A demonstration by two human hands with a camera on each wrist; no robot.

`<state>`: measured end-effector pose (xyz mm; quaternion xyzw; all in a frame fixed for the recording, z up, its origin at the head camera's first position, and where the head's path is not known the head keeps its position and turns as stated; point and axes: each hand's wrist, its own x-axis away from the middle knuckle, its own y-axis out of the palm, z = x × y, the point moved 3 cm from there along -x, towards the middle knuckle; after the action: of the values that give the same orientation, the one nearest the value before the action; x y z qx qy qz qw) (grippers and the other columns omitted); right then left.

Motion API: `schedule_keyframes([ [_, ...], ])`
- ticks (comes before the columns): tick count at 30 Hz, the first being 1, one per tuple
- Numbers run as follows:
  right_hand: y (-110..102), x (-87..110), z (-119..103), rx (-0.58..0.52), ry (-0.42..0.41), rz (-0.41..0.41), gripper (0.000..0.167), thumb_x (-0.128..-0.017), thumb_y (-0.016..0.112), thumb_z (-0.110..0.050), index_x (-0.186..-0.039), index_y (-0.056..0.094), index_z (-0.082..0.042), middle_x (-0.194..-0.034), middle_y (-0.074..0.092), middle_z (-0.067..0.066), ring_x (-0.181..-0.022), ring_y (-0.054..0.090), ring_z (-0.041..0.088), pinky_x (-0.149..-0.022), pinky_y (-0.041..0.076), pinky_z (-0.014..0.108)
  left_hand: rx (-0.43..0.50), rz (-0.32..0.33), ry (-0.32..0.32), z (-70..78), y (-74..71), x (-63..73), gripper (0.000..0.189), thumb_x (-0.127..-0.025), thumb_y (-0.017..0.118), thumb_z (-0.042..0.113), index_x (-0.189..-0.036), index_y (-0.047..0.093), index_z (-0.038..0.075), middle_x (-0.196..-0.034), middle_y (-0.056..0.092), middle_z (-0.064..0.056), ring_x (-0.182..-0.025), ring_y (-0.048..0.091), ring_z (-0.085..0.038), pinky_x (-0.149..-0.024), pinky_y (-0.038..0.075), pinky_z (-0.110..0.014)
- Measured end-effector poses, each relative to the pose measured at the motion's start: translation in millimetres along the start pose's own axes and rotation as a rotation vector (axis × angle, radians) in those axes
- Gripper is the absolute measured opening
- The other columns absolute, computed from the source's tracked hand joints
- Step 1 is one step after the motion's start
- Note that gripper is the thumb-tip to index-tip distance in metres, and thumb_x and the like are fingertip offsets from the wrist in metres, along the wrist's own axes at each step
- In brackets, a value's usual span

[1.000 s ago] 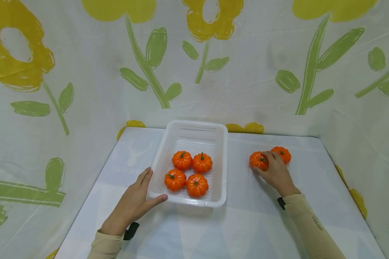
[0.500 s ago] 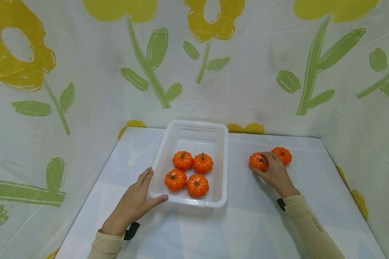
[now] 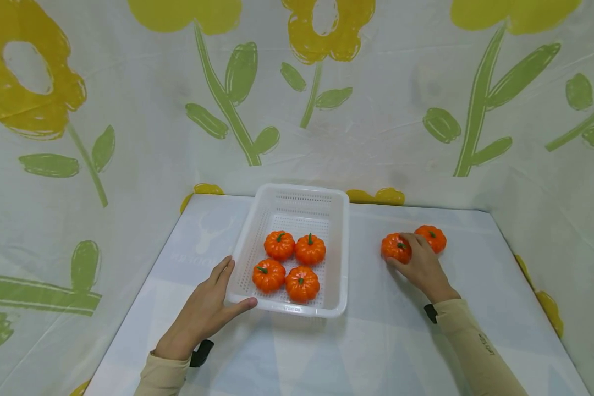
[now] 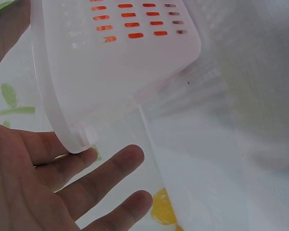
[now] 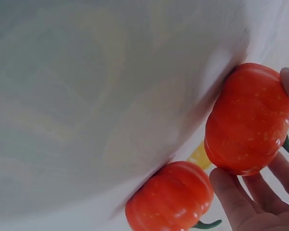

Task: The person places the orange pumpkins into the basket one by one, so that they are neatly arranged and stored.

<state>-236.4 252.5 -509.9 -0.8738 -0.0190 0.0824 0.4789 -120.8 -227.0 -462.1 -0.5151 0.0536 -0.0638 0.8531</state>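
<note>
A white perforated plastic basket (image 3: pixel 343 264) stands on the table with several small orange pumpkins in its near half, one of them a pumpkin (image 3: pixel 302 284) by the front rim. At the basket's near left corner is my left hand (image 3: pixel 200 311), fingers spread and fairly straight. Its thumb lies along the front rim, and the left wrist view has the fingers (image 4: pixel 98 185) loosely about the corner. Right of the basket, my right hand (image 3: pixel 423 269) holds a small pumpkin (image 5: pixel 250 120) between thumb and fingers, on the table. Just behind it sits another small pumpkin (image 3: pixel 432 238), partly behind the hand.
The pale table (image 3: pixel 376 341) ends at a back edge, where a hanging cloth (image 3: pixel 376 137) printed with yellow flowers and green leaves rises. The same cloth encloses the left and right sides. Dark bands (image 3: pixel 201 353) are on both wrists.
Hands, basket and pumpkins hold their places. The whole head view has shifted very slightly.
</note>
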Motion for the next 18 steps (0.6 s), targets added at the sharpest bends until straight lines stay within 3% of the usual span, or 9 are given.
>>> schedule_keyframes([
  [11,-1.8,0.2,-2.0,-0.042,-0.125,0.151,0.071,-0.082,0.087,-0.021,-0.139,0.052,0.0,-0.137,0.051,0.027,-0.122,0.05,0.044,-0.098,0.046,0.066,-0.007,0.006,0.0,-0.1,0.1,0.0,0.116,-0.081,0.062,0.079,-0.158,0.028,0.0,-0.164,0.027,-0.017,-0.131,0.05,-0.046,-0.105,0.044,-0.059],
  [18,-4.1,-2.6,-8.1,-0.068,-0.147,0.184,0.07,-0.08,0.089,-0.02,-0.137,0.054,0.002,-0.134,0.055,0.025,-0.122,0.051,0.042,-0.099,0.046,0.064,-0.007,0.012,0.011,-0.2,-1.0,0.6,0.114,-0.082,0.063,0.077,-0.158,0.029,0.0,-0.164,0.027,-0.017,-0.129,0.051,-0.046,-0.105,0.044,-0.059],
])
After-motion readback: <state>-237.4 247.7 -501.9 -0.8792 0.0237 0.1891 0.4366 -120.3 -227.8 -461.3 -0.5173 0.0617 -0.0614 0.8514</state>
